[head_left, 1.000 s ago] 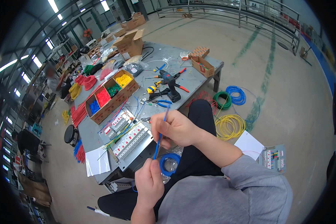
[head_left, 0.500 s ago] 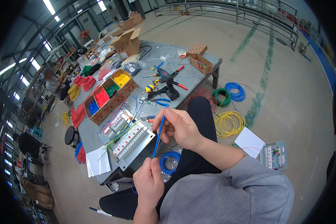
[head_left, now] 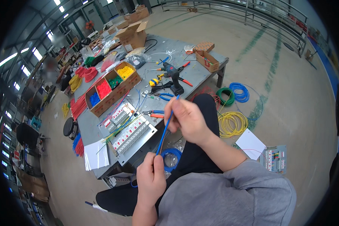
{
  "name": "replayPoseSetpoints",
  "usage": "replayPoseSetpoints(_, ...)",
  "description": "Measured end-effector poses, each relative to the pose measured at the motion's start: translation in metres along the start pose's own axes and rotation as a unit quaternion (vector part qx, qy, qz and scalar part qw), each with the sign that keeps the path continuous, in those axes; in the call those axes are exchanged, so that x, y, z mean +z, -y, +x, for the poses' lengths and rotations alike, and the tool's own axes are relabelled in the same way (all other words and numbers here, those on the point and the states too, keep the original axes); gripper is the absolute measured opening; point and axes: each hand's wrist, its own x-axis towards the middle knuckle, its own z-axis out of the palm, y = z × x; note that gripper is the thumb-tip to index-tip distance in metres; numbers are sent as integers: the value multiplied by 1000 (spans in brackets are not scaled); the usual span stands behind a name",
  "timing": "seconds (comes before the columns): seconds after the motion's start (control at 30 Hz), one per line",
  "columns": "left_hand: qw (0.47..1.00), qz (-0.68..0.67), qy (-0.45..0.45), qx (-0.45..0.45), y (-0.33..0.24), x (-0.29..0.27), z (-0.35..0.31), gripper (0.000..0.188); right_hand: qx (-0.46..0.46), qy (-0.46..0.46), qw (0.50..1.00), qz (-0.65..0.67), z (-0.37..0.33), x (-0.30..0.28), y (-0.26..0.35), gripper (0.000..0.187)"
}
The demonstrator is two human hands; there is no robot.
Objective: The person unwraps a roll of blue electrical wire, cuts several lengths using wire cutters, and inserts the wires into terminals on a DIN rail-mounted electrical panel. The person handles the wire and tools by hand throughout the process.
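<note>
A length of blue wire [head_left: 165, 132] is stretched at a slant between my two hands above my lap. Its lower end is pinched between thumb and fingers of my left hand [head_left: 151, 179]. My right hand [head_left: 187, 119] is closed around the upper part, with a short tip sticking out past the thumb. A thin brownish line runs alongside the wire near my left hand; I cannot make out what it is. Beyond the hands, a panel of white circuit breakers [head_left: 131, 137] lies on the grey table's near edge. Behind my left hand is a coil of blue wire [head_left: 171, 159].
On the table [head_left: 160, 49] are a cordless drill [head_left: 172, 77], pliers [head_left: 154, 113] and a divided box of coloured caps [head_left: 113, 90]. Yellow [head_left: 231, 124], green [head_left: 225, 96] and blue wire coils [head_left: 239, 92] lie on the floor, near another breaker panel [head_left: 275, 159].
Both hands have shifted slightly up and to the right, still holding the blue wire. The view has tilted a little, so the table and its contents sit somewhat differently.
</note>
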Motion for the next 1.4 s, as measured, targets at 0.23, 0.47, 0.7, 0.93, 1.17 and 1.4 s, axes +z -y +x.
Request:
replayPoseSetpoints(0.23,998,-62,-20,-10,15,-6,1,23,-71,-21,996,40,15,-33,-15,43)
replayPoseSetpoints(0.47,994,-62,-90,24,22,8,11,14,-147,-10,987,67,15,-31,-17,39)
replayPoseSetpoints(0.7,990,-26,-114,73,21,9,18,9,-214,-12,975,60,12,-37,-27,40)
replayPoseSetpoints(0.93,982,-10,-154,108,32,14,26,7,-224,-12,973,50,8,-38,-42,40)
replayPoseSetpoints(1.17,972,50,-181,142,41,16,30,7,-214,-14,974,68,7,-36,-50,40)
replayPoseSetpoints(1.4,968,83,-194,140,51,9,30,8,-132,-206,955,171,20,-58,-51,38)
